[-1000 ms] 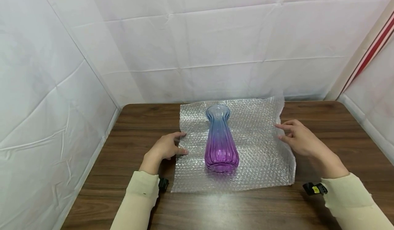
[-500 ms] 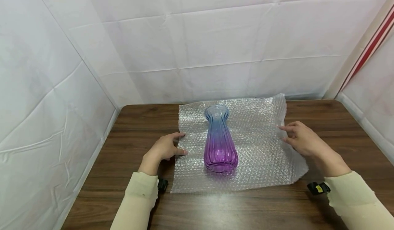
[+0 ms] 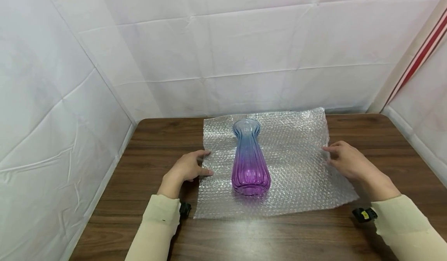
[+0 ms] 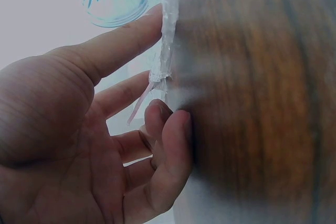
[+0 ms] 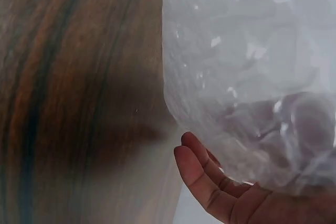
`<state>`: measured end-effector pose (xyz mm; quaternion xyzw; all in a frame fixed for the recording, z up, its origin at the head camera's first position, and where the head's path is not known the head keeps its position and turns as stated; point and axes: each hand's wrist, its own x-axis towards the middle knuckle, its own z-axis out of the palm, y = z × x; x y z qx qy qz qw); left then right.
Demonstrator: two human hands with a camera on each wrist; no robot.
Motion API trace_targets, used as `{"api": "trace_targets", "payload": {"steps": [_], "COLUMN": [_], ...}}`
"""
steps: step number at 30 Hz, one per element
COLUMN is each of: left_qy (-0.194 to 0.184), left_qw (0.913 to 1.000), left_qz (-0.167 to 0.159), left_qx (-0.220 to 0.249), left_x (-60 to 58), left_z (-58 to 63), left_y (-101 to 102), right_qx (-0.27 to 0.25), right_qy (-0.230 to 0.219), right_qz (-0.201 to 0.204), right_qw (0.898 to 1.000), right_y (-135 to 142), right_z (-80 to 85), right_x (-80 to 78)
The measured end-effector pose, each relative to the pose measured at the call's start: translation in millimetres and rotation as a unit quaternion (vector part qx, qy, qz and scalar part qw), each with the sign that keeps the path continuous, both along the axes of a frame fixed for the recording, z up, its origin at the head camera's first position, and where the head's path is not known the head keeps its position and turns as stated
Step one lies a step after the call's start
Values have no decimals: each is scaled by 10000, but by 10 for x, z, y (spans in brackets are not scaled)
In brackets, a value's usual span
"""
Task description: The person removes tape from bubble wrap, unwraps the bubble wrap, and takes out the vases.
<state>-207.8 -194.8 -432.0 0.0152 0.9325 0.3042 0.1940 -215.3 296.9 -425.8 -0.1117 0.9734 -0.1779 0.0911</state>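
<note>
A ribbed glass vase point(image 3: 250, 164), blue at the neck and purple at the base, lies on its side on a sheet of bubble wrap point(image 3: 293, 175). Its mouth points to the back of the table. My left hand point(image 3: 186, 167) rests at the sheet's left edge, thumb and forefinger spread over it. In the left wrist view, the other fingers point(image 4: 176, 145) of that hand bend down beside the edge, near the table. At the opposite edge, my right hand point(image 3: 349, 162) holds the wrap, whose loose corner partly hides the fingers in the right wrist view.
Dark wood table point(image 3: 223, 239) surrounds the sheet. White cloth point(image 3: 244, 51) hangs behind it and along both sides. A red stripe point(image 3: 424, 51) runs down the back right corner. Both wrists carry small black cameras near the sleeve cuffs.
My right hand has moved a little outward, and the wrap's right edge has spread with it. The near right corner has unfolded outward. My left hand and the vase stay put.
</note>
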Motion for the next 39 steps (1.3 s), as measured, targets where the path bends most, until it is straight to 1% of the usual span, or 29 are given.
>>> {"api": "trace_targets", "payload": {"steps": [8,16,22,29,35,39], "left_qy": [8,6,27,17,30,26], "left_qw": [10000,10000,10000,10000,10000,10000], "left_qz": [-22,9,23,21,11,27], "left_qx": [25,41,39,52,58,72], "left_x": [-15,-19,-21,-20,-15,-13], "left_z": [1,0,-5,-23,-28,-27], "left_y": [6,5,4,1,-1,-2], "right_qx": [99,216,343,342,375,447], "right_qy": [-248,-240,-337,-253,-414,-454], "right_qz": [-119,-102,-244,-264,-496,-510], "right_qw": [9996,9994,9985,9987,9972,9967], "right_y": [59,96,111,110,102,100], "right_z": [-35,-64,-90,-91,-74,-71], "right_x": [-24,-12,-23,1,28,30]}}
